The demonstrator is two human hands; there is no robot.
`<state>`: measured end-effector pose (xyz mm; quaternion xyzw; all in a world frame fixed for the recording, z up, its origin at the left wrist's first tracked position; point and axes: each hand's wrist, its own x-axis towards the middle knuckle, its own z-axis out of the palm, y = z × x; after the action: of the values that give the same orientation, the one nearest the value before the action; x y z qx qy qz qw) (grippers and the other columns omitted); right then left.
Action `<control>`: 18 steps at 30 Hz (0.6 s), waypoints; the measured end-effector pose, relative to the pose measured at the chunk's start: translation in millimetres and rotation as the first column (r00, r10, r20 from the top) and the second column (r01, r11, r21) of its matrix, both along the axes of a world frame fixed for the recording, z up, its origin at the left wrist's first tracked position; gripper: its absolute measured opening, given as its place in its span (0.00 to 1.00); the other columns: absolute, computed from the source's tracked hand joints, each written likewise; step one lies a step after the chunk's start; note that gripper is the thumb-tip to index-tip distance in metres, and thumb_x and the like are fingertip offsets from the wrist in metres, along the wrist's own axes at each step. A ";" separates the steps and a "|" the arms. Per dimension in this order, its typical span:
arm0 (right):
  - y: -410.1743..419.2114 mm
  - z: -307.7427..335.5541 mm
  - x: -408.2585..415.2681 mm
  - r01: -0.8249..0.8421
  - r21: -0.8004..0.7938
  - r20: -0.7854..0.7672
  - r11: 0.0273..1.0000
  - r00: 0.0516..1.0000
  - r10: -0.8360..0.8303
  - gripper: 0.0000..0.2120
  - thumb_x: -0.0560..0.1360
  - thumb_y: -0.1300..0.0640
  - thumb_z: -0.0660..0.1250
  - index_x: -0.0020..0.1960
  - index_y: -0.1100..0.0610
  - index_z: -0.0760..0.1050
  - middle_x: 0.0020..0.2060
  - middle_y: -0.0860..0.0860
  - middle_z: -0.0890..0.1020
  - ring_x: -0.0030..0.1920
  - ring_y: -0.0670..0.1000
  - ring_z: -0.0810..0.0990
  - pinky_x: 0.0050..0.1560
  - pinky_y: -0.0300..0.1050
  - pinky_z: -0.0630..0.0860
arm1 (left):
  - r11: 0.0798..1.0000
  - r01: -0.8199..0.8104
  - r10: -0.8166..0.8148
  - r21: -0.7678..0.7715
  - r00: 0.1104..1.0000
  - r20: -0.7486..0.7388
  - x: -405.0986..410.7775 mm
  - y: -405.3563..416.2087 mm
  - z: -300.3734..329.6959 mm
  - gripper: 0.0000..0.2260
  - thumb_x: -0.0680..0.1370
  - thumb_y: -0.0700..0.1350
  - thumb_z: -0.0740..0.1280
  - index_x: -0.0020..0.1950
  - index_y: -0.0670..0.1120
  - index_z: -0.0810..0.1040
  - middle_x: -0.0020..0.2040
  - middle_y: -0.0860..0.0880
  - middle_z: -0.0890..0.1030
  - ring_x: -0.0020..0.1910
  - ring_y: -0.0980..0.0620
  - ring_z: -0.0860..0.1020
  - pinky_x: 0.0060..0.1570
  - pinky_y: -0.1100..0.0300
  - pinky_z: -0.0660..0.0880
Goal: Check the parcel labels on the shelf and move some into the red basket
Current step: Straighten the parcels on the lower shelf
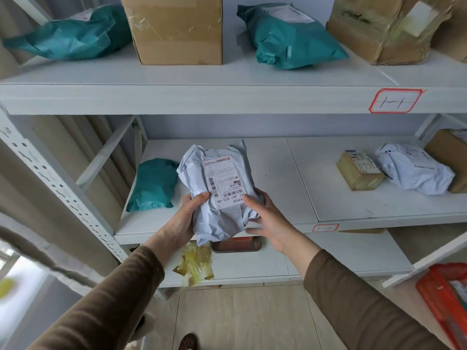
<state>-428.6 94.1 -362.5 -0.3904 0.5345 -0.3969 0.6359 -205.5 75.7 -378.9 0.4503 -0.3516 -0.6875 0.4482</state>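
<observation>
Both hands hold a crumpled white parcel bag (222,215) in front of the middle shelf (303,198), its printed label (223,181) facing up toward me. My left hand (182,221) grips the bag's left side, thumb on top beside the label. My right hand (267,218) grips the right side, thumb at the label's lower corner. The red basket (439,299) sits low at the right edge, partly cut off.
The middle shelf carries a teal bag (154,184), a small taped box (358,170), a white bag (414,169) and a brown box (449,160). Teal bags (290,39) and cardboard boxes (177,29) line the top shelf. Yellow tape scraps (194,263) lie on the lower shelf.
</observation>
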 end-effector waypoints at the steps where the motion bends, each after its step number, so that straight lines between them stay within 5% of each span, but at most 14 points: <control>1: -5.2 -6.1 1.0 -0.005 0.028 0.037 1.000 0.999 0.004 0.33 0.69 0.38 0.77 0.70 0.43 0.71 0.65 0.47 0.80 0.65 0.57 0.79 0.62 0.63 0.80 | 1.000 -0.009 0.009 0.025 1.000 0.024 -1.3 -5.6 -3.0 0.47 0.63 0.59 0.81 0.75 0.43 0.66 0.66 0.40 0.83 0.62 0.39 0.83 0.56 0.47 0.82; 4: -22.7 -24.0 5.4 0.051 0.096 0.137 0.994 0.988 -0.064 0.21 0.75 0.48 0.76 0.65 0.49 0.76 0.61 0.52 0.84 0.64 0.61 0.81 0.63 0.63 0.79 | 0.997 0.016 -0.027 0.081 0.991 0.129 -4.8 -21.6 -10.1 0.45 0.67 0.63 0.80 0.76 0.42 0.69 0.64 0.41 0.84 0.61 0.37 0.84 0.59 0.44 0.81; 6: -35.4 -35.1 9.1 0.109 0.144 0.164 0.984 0.977 -0.133 0.19 0.75 0.50 0.76 0.63 0.50 0.77 0.60 0.53 0.85 0.63 0.62 0.82 0.65 0.64 0.78 | 0.994 0.070 -0.088 0.085 0.971 0.222 -6.6 -30.4 -11.5 0.34 0.74 0.65 0.74 0.71 0.43 0.76 0.60 0.42 0.86 0.58 0.39 0.85 0.59 0.46 0.82; 10: -66.7 -48.6 24.6 0.219 0.205 0.136 0.954 0.959 -0.249 0.21 0.73 0.51 0.77 0.64 0.52 0.77 0.61 0.56 0.84 0.61 0.61 0.82 0.63 0.60 0.79 | 0.991 0.085 -0.116 0.108 0.935 0.334 -9.7 -49.3 -14.7 0.25 0.81 0.64 0.64 0.64 0.45 0.81 0.48 0.47 0.88 0.40 0.50 0.87 0.38 0.61 0.82; 14: -104.3 -59.6 41.6 0.339 0.231 0.137 0.912 0.917 -0.375 0.17 0.77 0.58 0.72 0.65 0.57 0.75 0.52 0.58 0.83 0.47 0.56 0.82 0.46 0.52 0.82 | 0.991 0.096 -0.126 0.094 0.914 0.386 -8.3 -74.2 -23.7 0.23 0.82 0.59 0.67 0.71 0.47 0.76 0.55 0.47 0.86 0.50 0.48 0.84 0.55 0.56 0.78; 18: -135.7 -67.0 52.2 0.420 0.216 0.112 0.881 0.886 -0.450 0.11 0.79 0.64 0.69 0.61 0.60 0.75 0.46 0.57 0.81 0.40 0.54 0.79 0.40 0.48 0.78 | 0.989 0.088 -0.127 0.116 0.910 0.395 -0.5 -103.3 -26.5 0.19 0.83 0.51 0.68 0.73 0.52 0.73 0.58 0.50 0.83 0.55 0.48 0.80 0.51 0.58 0.75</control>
<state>-376.3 -41.6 -429.6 -0.1662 0.5908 -0.5079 0.6044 -206.0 -27.6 -405.4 0.5825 -0.4271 -0.6201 0.3062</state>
